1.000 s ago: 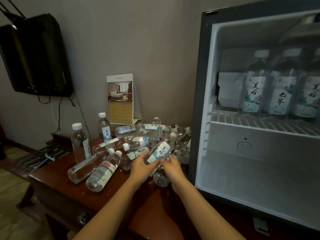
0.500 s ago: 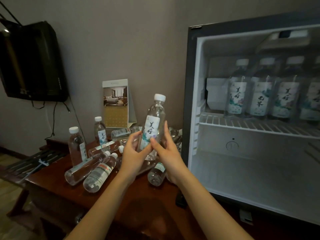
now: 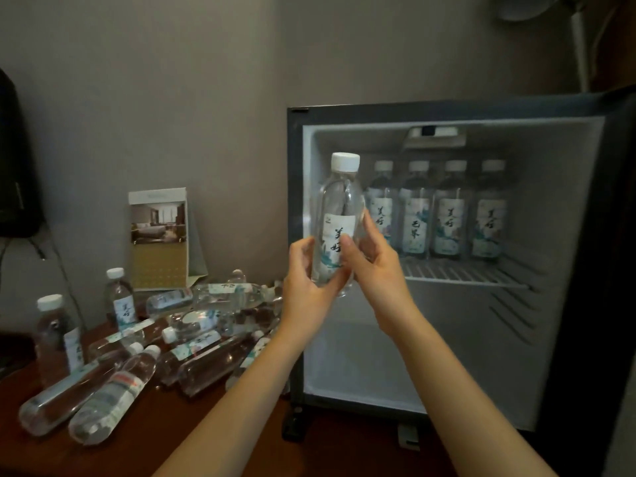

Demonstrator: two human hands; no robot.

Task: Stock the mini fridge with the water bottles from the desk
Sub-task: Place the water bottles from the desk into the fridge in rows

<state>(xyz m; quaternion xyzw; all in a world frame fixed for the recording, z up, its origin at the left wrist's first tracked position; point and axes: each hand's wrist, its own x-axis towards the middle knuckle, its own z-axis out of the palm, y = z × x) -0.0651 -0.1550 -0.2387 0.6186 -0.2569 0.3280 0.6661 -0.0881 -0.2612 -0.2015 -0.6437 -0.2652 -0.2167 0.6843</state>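
Carrying one upright bottle (image 3: 339, 218) toward the open mini fridge (image 3: 447, 111), white cap up, label facing out. Gripped two-handed: left hand (image 3: 306, 284) curled round the lower body from the left, right hand (image 3: 375, 270) wrapped from the right, fingers (image 3: 346, 249) closed on the label. Hanging in front of the opening's left side, level with the upper compartment. Best kept vertical, steered past the left frame, set on the wire shelf (image 3: 464, 273) just beside the four standing bottles (image 3: 447, 225) without knocking that row. Many more heaped bottles (image 3: 206, 339) left on the tabletop (image 3: 165, 442).
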